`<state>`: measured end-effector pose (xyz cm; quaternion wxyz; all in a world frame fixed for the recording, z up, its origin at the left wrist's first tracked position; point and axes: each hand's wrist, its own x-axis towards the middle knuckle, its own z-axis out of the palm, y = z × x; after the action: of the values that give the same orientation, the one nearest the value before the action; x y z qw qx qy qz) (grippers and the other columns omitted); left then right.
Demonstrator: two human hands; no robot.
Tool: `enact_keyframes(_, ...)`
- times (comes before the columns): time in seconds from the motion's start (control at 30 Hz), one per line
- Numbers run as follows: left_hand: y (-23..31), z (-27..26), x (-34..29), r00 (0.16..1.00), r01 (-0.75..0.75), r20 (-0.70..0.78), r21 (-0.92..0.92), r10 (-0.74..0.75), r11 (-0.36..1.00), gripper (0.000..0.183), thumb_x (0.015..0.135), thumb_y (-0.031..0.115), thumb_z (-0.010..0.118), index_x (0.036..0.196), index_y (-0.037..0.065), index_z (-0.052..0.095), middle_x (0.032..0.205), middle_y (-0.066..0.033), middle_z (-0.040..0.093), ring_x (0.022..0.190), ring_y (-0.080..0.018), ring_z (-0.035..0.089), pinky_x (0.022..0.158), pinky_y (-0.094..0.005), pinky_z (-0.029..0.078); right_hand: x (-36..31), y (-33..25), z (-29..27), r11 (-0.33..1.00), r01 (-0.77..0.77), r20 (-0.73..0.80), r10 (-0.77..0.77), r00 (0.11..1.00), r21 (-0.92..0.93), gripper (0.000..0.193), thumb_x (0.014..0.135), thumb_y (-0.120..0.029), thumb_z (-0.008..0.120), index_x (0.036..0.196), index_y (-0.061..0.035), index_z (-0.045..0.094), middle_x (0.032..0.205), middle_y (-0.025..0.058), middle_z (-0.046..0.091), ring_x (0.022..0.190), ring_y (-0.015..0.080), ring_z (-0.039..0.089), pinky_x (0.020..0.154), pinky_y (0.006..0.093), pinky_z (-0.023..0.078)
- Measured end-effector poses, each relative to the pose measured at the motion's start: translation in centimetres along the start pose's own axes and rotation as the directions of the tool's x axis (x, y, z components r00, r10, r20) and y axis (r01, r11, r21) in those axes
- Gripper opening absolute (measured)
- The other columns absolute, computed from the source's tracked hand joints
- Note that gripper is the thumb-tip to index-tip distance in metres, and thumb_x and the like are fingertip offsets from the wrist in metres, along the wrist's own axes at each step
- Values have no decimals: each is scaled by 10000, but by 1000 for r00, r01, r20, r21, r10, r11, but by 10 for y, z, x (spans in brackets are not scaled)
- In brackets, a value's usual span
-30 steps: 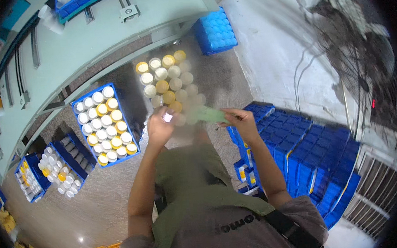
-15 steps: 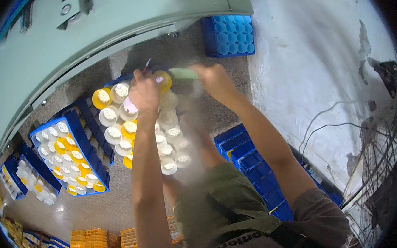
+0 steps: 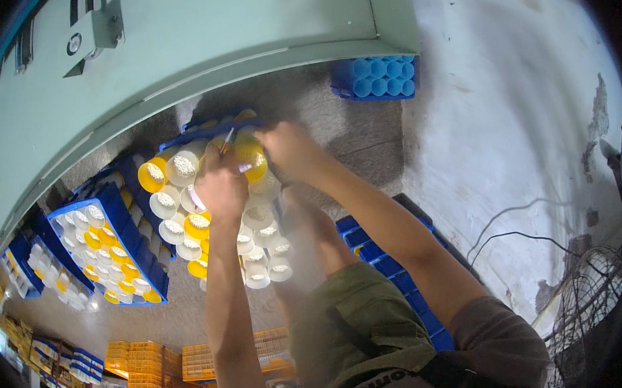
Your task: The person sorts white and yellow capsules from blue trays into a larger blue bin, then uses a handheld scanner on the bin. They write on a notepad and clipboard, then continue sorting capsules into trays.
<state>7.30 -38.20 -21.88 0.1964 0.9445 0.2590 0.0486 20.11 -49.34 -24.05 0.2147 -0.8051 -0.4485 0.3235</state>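
Hands (image 3: 222, 189) closer together | yellow cup (image 3: 253, 168) between | white pellets (image 3: 184, 164) in pale cups (image 3: 170, 240)

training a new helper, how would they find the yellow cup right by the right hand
Start from the big pale green panel across the top. Below its edge, find the cluster of white and yellow cups. It is the yellow cup between the left hand and right hand; the cups just below it look whitish.

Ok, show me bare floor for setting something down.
Bare floor shows between the right forearm, blue-cup crate and white wall, and between the left forearm and orange crates. Crowded: packed cups around the left hand and right hand.
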Motion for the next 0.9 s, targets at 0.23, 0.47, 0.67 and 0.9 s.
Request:
enact_keyframes(0.23, 17, -29, -3, 964, 235, -89, -141, -249, 962, 180, 786, 88, 673, 963, 59, 661, 935, -155, 611, 830, -347, 643, 676, -423, 526, -16, 7, -14, 975, -174, -326, 210, 922, 136, 371, 927, -388, 564, 953, -34, 674, 862, 157, 695, 790, 335, 681, 677, 405, 541)
enact_keyframes(0.47, 45, -102, -76, 653, 510, 674, -729, -346, -456, 479, 988, 408, 439, 1126, -20, 603, 863, -36, 584, 818, -151, 566, 772, -276, 454, -118, -90, -39, 848, -322, 214, 252, 944, 421, 292, 922, -260, 582, 1128, -58, 626, 964, 157, 675, 901, 322, 653, 797, 391, 494)
enact_keyframes(0.67, 20, -146, -149, 749, 488, 571, -819, -338, -301, 415, 989, 385, 472, 1117, 5, 579, 1007, -65, 579, 937, -167, 566, 830, -317, 463, -165, -176, -8, 674, -412, 291, 292, 911, 613, 277, 935, -128, 560, 1179, -3, 596, 969, 111, 675, 918, 152, 635, 817, 299, 492)
enact_keyframes(0.9, -76, -277, -242, 773, 343, 550, -782, -316, -520, 185, 943, 158, 505, 1073, 27, 500, 1021, -133, 600, 981, -274, 630, 920, -435, 492, -255, -305, -31, 801, -272, -434, 536, 724, 534, 184, 942, -119, 563, 1078, -23, 639, 967, 59, 687, 875, 170, 646, 815, 291, 499)
